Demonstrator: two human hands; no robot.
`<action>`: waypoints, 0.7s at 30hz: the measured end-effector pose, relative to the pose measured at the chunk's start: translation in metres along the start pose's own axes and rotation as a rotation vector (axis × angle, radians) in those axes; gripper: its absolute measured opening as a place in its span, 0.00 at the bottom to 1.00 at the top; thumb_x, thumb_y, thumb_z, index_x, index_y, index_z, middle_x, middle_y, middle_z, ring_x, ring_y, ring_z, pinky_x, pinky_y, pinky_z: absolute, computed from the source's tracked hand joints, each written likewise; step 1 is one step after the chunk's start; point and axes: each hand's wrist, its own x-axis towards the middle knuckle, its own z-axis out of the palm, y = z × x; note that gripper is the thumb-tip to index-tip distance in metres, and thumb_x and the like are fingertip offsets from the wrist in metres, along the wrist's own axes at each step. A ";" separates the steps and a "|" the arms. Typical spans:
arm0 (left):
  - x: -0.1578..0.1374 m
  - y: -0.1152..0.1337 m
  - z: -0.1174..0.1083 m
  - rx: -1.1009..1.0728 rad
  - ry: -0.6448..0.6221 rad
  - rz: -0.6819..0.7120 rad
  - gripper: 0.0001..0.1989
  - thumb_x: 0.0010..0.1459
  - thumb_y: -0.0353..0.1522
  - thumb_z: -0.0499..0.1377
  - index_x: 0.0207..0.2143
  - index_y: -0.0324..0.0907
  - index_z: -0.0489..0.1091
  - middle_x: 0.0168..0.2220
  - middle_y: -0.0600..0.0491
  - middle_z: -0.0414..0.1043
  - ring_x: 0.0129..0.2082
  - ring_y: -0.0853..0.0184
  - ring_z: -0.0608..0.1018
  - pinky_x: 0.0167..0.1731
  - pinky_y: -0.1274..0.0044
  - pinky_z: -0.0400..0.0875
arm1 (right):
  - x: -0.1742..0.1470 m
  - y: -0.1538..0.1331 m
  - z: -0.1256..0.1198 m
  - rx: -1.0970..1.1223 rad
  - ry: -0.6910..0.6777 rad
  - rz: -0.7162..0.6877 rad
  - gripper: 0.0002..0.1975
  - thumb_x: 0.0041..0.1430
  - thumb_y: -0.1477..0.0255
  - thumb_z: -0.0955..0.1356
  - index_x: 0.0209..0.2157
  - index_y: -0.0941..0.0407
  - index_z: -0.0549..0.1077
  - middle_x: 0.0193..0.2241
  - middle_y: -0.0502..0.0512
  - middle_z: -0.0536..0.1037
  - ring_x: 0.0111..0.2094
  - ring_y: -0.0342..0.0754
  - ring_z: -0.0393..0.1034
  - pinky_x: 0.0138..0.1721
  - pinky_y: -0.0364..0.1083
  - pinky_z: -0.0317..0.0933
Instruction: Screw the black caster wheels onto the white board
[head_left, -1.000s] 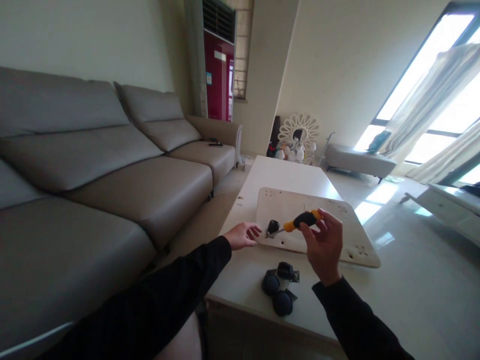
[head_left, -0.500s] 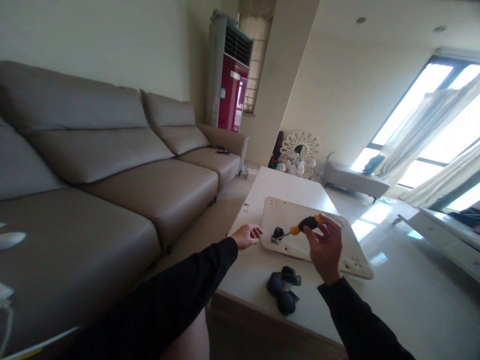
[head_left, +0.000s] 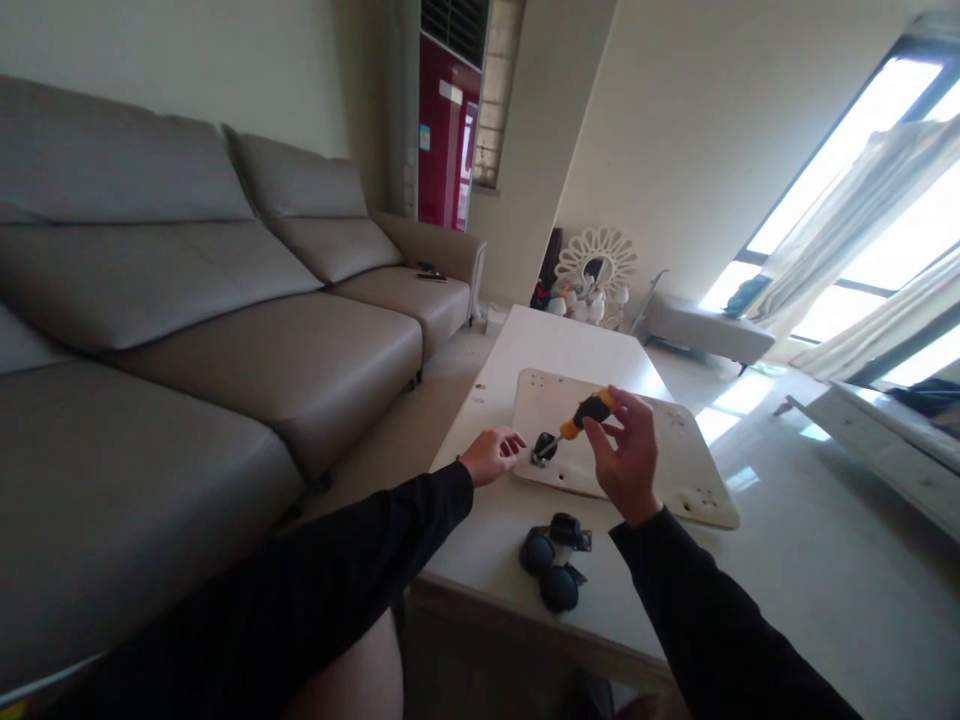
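Observation:
My right hand (head_left: 628, 458) grips a yellow and black screwdriver (head_left: 589, 412) by the end of its handle. The tool slants down to the left, its tip at a black caster wheel (head_left: 544, 446) on a pale board (head_left: 630, 470) with rounded corners. Beside the board's left edge is my left hand (head_left: 491, 455), fingers loosely bent and apart, with nothing visible in it. Three more black casters (head_left: 559, 587) with metal plates lie together on the white table, nearer me than the board.
The white table (head_left: 577, 340) stretches away from me. A grey-brown sofa (head_left: 315, 340) runs along the left. At the far end stand a flower-shaped mirror frame (head_left: 598, 258) and a grey bench (head_left: 701, 328). A low white cabinet (head_left: 885, 440) is at the right.
The view has shifted, so the room sits higher and slightly left. My right hand still holds the screwdriver at the caster, its handle now somewhat steeper. My left hand remains by the board's edge.

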 end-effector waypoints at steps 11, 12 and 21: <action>0.011 0.022 0.006 -0.045 0.047 -0.025 0.10 0.53 0.23 0.60 0.39 0.38 0.76 0.35 0.52 0.76 0.31 0.68 0.74 0.34 0.76 0.70 | -0.012 0.002 0.016 -0.017 -0.135 -0.132 0.27 0.61 0.77 0.72 0.60 0.43 0.70 0.45 0.51 0.75 0.43 0.45 0.76 0.35 0.43 0.80; 0.012 0.023 0.005 -0.059 0.050 -0.036 0.11 0.53 0.22 0.60 0.39 0.37 0.76 0.36 0.51 0.77 0.33 0.68 0.75 0.35 0.76 0.71 | -0.012 0.002 0.017 -0.023 -0.145 -0.135 0.27 0.62 0.76 0.72 0.60 0.43 0.70 0.45 0.51 0.76 0.43 0.45 0.76 0.34 0.43 0.80; 0.004 0.017 -0.015 0.002 0.034 -0.077 0.11 0.53 0.23 0.60 0.39 0.37 0.77 0.36 0.50 0.78 0.35 0.66 0.76 0.39 0.74 0.74 | -0.012 0.005 0.010 0.010 -0.142 -0.064 0.24 0.61 0.75 0.72 0.57 0.47 0.71 0.46 0.52 0.75 0.44 0.45 0.76 0.35 0.44 0.81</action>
